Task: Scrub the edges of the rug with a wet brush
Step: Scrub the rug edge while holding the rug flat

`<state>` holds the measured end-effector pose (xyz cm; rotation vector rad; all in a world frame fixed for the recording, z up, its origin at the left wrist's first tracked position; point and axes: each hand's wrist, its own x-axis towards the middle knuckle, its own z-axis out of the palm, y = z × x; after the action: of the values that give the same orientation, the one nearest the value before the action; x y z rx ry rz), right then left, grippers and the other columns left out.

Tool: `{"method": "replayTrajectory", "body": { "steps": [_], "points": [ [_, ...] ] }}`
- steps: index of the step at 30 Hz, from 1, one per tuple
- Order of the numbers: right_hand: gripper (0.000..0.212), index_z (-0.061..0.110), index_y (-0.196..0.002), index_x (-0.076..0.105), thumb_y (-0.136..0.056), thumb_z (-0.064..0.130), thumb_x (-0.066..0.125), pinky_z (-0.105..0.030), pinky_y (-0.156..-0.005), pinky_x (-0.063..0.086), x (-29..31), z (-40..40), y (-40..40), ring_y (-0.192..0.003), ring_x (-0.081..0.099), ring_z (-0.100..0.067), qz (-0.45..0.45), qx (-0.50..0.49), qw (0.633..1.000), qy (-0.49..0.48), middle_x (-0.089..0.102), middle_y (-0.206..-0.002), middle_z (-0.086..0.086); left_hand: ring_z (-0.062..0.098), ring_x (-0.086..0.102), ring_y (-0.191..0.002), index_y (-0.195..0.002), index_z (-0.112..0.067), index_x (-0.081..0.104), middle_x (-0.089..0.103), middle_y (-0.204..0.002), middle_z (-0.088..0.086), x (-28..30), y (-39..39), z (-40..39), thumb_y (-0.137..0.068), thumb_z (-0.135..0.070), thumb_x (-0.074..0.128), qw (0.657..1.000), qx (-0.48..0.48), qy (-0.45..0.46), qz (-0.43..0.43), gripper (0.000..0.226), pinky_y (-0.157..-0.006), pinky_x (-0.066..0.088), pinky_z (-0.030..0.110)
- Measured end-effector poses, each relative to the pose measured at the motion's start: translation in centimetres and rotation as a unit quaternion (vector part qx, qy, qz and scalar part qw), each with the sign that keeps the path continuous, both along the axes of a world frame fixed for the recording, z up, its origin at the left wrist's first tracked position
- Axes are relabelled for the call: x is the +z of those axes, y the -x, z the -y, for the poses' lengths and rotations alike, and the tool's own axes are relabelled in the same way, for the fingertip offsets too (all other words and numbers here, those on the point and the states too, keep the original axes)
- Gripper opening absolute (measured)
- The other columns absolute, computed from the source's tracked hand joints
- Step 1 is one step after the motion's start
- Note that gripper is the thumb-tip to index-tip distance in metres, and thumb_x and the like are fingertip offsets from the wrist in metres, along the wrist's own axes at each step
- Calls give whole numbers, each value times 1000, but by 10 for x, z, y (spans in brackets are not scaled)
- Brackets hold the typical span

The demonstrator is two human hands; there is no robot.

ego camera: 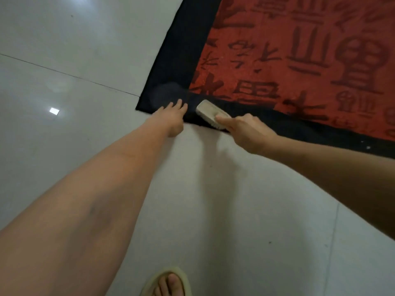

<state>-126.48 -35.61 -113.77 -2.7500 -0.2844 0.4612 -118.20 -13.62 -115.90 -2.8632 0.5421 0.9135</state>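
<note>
I see the rug [299,50] spread over the far right of the pale tiled floor [64,60], red centre with dark characters inside a black border. My right hand [245,130] is curled round the pale brush [210,113], thumb along its near side, bristles down on the near border close to the left corner. My left hand [174,116] rests just left of the brush, fingers straight and spread on the border, holding nothing. A sandalled foot [171,283] shows nearest me
</note>
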Motion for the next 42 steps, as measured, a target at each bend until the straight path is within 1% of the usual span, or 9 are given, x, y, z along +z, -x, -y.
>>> {"method": "replayTrajectory", "body": {
  "steps": [7, 14, 19, 22, 25, 28, 32, 37, 42],
  "points": [
    [57, 34, -150, 30, -97, 10, 36, -34, -69, 39, 40, 31, -22, -95, 58, -41, 22, 17, 999, -29, 58, -114, -21, 34, 42, -132, -141, -23, 44, 45, -146, 9, 74, 12, 25, -99, -36, 38, 992, 0, -123, -21, 44, -109, 36, 49],
    [60, 19, -154, 13, -99, 13, 36, -35, -66, 37, 59, 45, -7, -87, 58, -37, 67, 111, 988, 79, 62, -110, -18, 29, 38, -138, -150, -16, 37, 38, -153, 8, 127, -4, 55, -104, -32, 42, 985, -31, -160, -56, 49, -113, 33, 40],
    [25, 13, -118, 50, -96, 10, 39, -33, -66, 34, 49, 63, -35, -81, 49, -25, -21, 64, 989, 129, 61, -112, -9, 30, 33, -141, -149, -13, 37, 35, -155, 12, 89, -52, 62, -102, -26, 45, 991, -78, -100, -34, 50, -115, 28, 37],
    [24, 20, -114, 58, -98, 21, 38, -33, -72, 37, 26, 67, -54, -91, 55, -27, -102, 13, 986, 133, 62, -114, -6, 32, 13, -149, -154, -15, 26, 18, -162, 13, 44, -83, 69, -101, -30, 49, 991, -124, -39, -24, 60, -121, 14, 43],
    [52, 17, -100, 68, -101, 50, 28, -35, -69, 34, 16, 56, -67, -91, 62, -32, 32, -31, 985, 165, 67, -99, -12, 32, -9, -150, -157, -23, 6, -7, -164, 8, 23, -104, 69, -98, -45, 51, 998, -54, 20, 2, 78, -121, 6, 52],
    [57, 8, -86, 68, -104, 42, 26, -36, -66, 32, 16, 32, -87, -80, 63, -35, 143, -45, 973, 176, 68, -87, -17, 34, -20, -148, -156, -24, -9, -22, -161, 8, 9, -112, 58, -87, -65, 56, 997, 48, 54, -11, 103, -118, -4, 55],
    [30, 9, -93, 67, -100, 19, 40, -32, -59, 35, 1, 9, -117, -76, 66, -31, 135, 79, 955, 252, 69, -87, -10, 37, -30, -143, -151, -27, -25, -38, -155, 8, -10, -108, 47, -70, -80, 59, 989, 118, 66, -60, 128, -115, -11, 59],
    [37, 11, -44, 55, -71, 16, 80, -20, -42, 35, -26, -12, -122, -29, 48, -22, 189, 298, 916, 190, 52, -39, -5, 39, -37, -139, -148, -25, -31, -44, -150, 10, -21, -107, 48, -69, -81, 59, 985, 122, 99, -65, 132, -111, -17, 61],
    [25, 14, -102, 68, -98, 20, 44, -29, -56, 40, -19, 16, -140, -66, 68, -28, 160, 170, 948, 218, 71, -78, -7, 40, -40, -136, -147, -24, -34, -47, -148, 11, -22, -109, 48, -72, -81, 56, 984, 126, 97, -75, 130, -108, -20, 62]
  ]
}}
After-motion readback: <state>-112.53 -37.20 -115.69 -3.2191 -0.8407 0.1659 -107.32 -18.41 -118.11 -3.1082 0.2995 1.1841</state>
